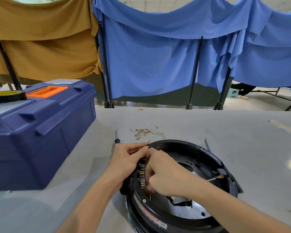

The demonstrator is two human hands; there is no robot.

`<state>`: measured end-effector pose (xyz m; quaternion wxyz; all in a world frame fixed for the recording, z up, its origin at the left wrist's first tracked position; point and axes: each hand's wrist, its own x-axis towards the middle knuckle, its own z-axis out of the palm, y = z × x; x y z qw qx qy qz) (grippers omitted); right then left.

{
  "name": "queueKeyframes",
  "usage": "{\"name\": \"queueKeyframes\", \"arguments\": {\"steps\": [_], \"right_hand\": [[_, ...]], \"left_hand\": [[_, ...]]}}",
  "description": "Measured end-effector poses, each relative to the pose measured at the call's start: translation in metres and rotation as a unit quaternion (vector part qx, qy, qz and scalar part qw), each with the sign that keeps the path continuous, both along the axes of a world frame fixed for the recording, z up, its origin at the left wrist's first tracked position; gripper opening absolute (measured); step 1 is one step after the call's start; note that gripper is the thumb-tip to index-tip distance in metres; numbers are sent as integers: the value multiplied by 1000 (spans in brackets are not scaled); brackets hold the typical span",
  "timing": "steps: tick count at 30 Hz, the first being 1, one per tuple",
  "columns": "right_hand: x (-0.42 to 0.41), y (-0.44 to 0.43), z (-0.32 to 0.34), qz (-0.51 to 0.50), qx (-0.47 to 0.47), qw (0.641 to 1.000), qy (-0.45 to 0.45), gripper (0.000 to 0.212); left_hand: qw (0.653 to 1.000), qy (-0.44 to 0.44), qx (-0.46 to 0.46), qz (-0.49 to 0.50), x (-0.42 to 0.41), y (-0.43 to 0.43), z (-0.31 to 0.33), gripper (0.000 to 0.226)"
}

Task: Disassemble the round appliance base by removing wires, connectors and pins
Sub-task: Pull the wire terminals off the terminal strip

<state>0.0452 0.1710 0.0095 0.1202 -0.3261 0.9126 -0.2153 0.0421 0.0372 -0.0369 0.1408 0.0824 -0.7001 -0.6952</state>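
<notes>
The round appliance base (200, 153), black and open side up, lies on the grey surface (242, 132) in the lower centre-right of the frame. The left hand (128, 161) grips its left rim, fingers (138, 147) curled over the edge. The right hand (168, 174) reaches inside beside it, fingers (155, 153) bent against a row of brass connectors (142, 176); whether they clamp one I cannot tell. Above the base lies a small heap of loose wires (146, 131), with a screwdriver (117, 139) just left of it. A blue toolbox (40, 132) fills the left side.
</notes>
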Motion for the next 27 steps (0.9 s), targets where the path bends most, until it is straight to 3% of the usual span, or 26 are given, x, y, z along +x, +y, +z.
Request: {"name": "queueKeyframes", "arguments": {"steps": [4, 6, 8, 13, 15, 19, 21, 24, 27], "right_hand": [[-4, 2, 1, 16, 11, 1000, -15, 12], [-9, 10, 1, 0, 28, 999, -42, 24], [-12, 17, 1, -18, 37, 998, -45, 22], [-16, 20, 1, -76, -98, 992, -28, 14], [-19, 22, 4, -112, -170, 979, -17, 21], [-30, 30, 13, -163, -285, 945, -13, 10], [-35, 32, 18, -174, -315, 933, -12, 4], [-42, 36, 26, -170, -332, 928, -13, 13], [-44, 39, 31, -139, -314, 939, -12, 17]], "left_hand": [[1000, -3, -2, -1, 1, 0, 0, 16], [1000, -6, 1, 0, 0, 0, 0, 15], [1000, -9, -1, 0, 0, 0, 1, 16], [1000, -12, -11, -4, 0, 0, 1, 17], [1000, -17, -15, -13, 1, -2, 2, 17], [999, -13, -19, -41, 5, 0, 8, 16], [997, 25, -74, -16, 5, 0, 14, 26], [988, 85, -132, 7, 8, -1, 30, 37], [987, 100, -127, -22, 10, 7, 43, 20]]}}
